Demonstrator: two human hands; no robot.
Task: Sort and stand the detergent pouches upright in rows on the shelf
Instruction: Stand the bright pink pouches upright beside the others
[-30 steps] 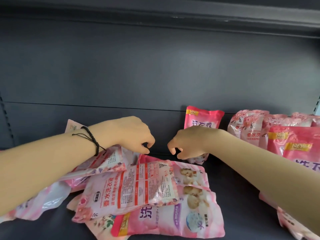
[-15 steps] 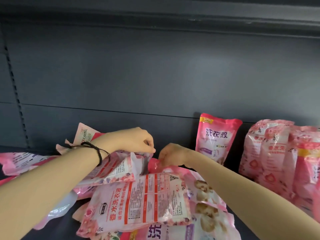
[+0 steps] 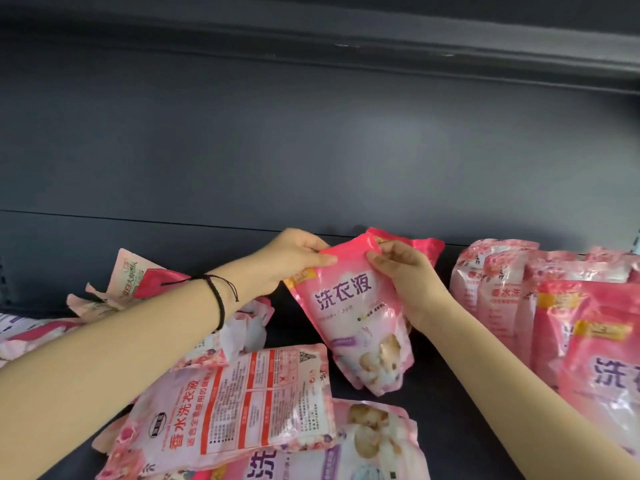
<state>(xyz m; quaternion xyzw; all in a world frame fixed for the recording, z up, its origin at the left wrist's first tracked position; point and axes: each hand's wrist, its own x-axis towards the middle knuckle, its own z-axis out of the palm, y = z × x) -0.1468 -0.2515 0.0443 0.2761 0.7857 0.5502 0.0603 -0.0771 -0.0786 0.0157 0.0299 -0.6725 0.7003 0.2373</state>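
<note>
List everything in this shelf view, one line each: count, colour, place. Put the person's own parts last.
held pouch: one, pink, centre, tilted, between both grips
pouch at the back: one, pink, upright behind the held pouch, mostly hidden
standing pouches: several, pale and deeper pink, upright at right, count unclear
lying pouches: at least two, pale pink atop deeper pink, flat at front left
heaped pouches: several, pink, jumbled at far left
shelf: one, dark grey, floor and back panel
bracelet: one, black cord, left wrist
left grip: one, bare hand, pinches held pouch's top
right grip: one, bare hand, holds held pouch's top and right side
</note>
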